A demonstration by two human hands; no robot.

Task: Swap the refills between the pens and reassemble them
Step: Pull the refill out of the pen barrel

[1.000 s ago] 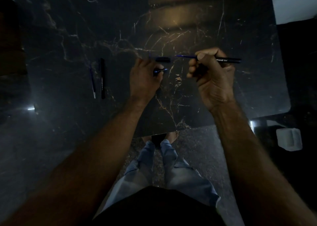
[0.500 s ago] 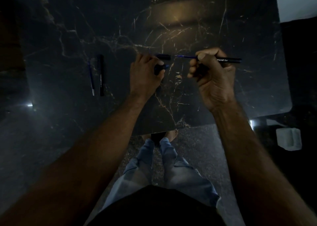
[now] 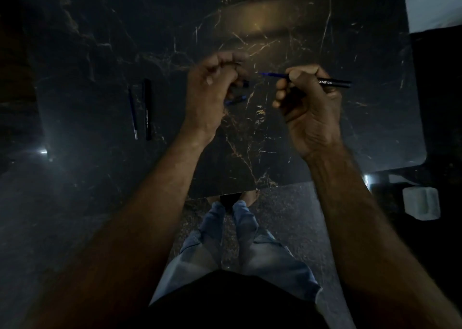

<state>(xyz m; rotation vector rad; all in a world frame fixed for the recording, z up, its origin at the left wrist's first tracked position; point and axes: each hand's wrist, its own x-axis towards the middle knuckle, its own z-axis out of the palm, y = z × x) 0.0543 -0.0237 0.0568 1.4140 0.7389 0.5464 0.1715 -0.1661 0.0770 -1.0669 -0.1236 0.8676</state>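
My right hand [image 3: 308, 108] grips a black pen barrel [image 3: 335, 83] held level, and a blue refill [image 3: 272, 74] sticks out of its left end. My left hand [image 3: 210, 91] is blurred, with its fingers curled just left of the refill's tip. A small blue pen piece [image 3: 236, 100] shows at the hand's right edge; whether the hand holds it is unclear. A dark cap [image 3: 246, 83] lies just above that piece. Far left on the black marble table [image 3: 325, 141], a second black barrel [image 3: 147, 108] and a loose refill [image 3: 132, 113] lie side by side.
The table's near edge [image 3: 250, 191] runs just beyond my legs in blue jeans [image 3: 240, 241]. A white container [image 3: 421, 203] stands on the floor at the right. A white surface [image 3: 432, 3] shows at the top right corner.
My left hand has lifted and its fingers have moved away from me, blurring. The small blue piece stays about where it was. My right hand with the barrel has barely shifted.
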